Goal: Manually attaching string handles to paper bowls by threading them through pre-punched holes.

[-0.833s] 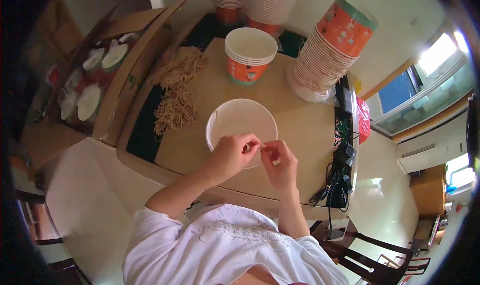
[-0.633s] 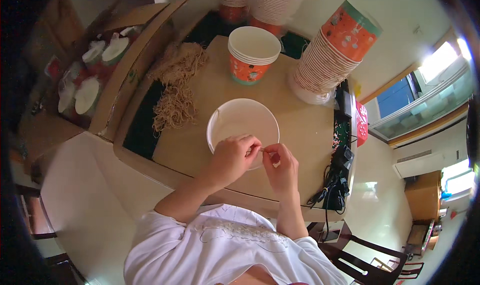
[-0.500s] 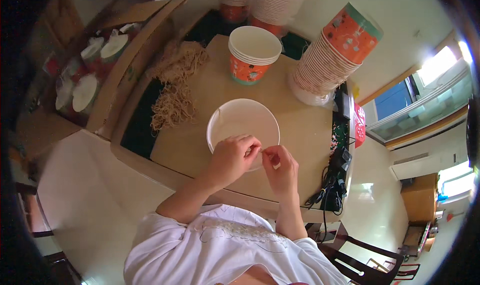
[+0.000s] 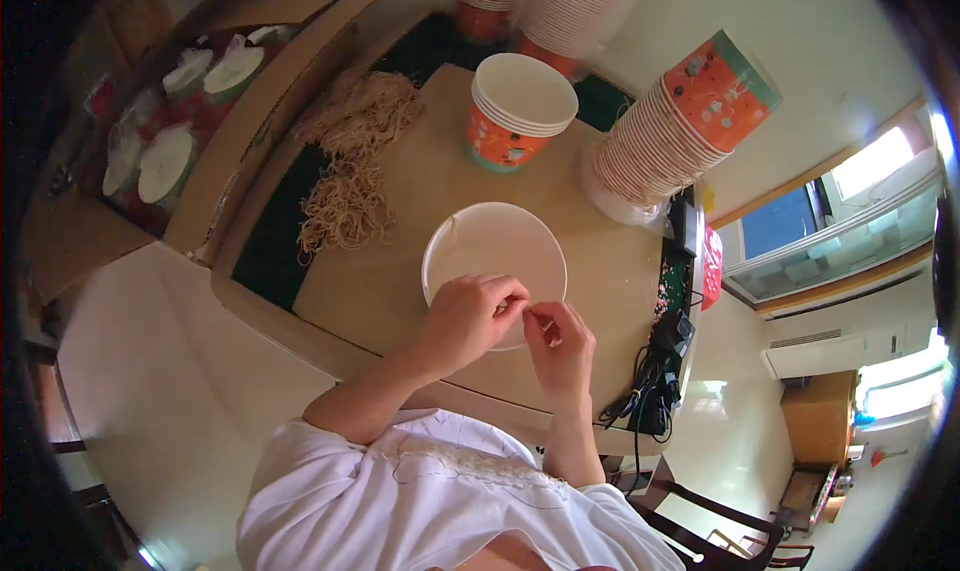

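A white round paper tub (image 4: 500, 246) with an open mouth stands near the front of the table, and a thin pale strip shows on its inner wall. My left hand (image 4: 468, 316) and my right hand (image 4: 560, 346) meet over its near rim, fingertips almost touching. Both hands are closed in a pinch. Whatever lies between the fingers is too small and too covered to name. Left of the tub lies a loose heap of tan strings (image 4: 348, 206). Behind it stands a short stack of orange printed paper tubs (image 4: 508, 143), mouths up.
A tall leaning stack of tubs (image 4: 665, 136) rises at the back right, with more stacks (image 4: 570, 16) behind. An open cardboard box (image 4: 235, 146) holding wrapped tubs stands left. Black cords (image 4: 645, 381) lie along the right edge, near a red item (image 4: 711, 269). A dark chair (image 4: 700, 511) stands lower right.
The whole view has shifted slightly. My hands stay together over the tub's near rim, with the right fingers curled a little differently.
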Demonstrator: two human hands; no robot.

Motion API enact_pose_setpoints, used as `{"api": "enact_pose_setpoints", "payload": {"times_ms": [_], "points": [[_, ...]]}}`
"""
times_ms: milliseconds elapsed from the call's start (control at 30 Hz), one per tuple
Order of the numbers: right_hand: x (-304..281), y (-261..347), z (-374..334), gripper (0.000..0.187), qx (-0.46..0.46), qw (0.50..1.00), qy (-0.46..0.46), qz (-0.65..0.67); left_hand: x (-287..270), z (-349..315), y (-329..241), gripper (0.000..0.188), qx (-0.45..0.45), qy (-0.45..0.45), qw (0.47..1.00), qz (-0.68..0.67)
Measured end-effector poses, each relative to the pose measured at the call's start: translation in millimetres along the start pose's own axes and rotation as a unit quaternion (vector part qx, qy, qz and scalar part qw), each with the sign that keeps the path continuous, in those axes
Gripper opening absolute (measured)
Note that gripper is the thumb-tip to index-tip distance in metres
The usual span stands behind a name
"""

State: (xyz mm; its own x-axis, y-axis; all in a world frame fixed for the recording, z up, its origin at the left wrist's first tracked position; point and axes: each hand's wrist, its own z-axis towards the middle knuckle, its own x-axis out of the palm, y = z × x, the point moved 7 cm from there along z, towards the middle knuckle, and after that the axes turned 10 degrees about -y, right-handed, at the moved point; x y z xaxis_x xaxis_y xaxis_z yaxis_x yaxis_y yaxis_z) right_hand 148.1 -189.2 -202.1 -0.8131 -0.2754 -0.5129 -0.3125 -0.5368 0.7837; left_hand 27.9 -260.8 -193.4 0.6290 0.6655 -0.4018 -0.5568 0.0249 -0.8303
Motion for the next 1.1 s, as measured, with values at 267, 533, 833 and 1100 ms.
{"api": "enact_pose_setpoints", "payload": {"times_ms": [267, 533, 833, 1100], "points": [[-4, -1, -6, 0.006, -0.008, 0.999, -0.034, 0.029, -5, 1, -2, 0.01, 0.03, -0.04, 0.999, -0.011], [-6, -3, -8, 0.007, -0.007, 0.998, -0.044, 0.039, 5, -1, -2, 0.009, -0.004, 0.024, 0.999, -0.023], [-6, -7, -8, 0.008, 0.004, 0.998, -0.036, 0.05, 10, 0, -6, 0.006, 0.001, 0.019, 1.0, -0.009], [-3, -3, -8, 0.006, -0.022, 0.998, -0.039, 0.043, 7, 0, -3, 0.007, 0.005, 0.019, 1.0, -0.002]]}}
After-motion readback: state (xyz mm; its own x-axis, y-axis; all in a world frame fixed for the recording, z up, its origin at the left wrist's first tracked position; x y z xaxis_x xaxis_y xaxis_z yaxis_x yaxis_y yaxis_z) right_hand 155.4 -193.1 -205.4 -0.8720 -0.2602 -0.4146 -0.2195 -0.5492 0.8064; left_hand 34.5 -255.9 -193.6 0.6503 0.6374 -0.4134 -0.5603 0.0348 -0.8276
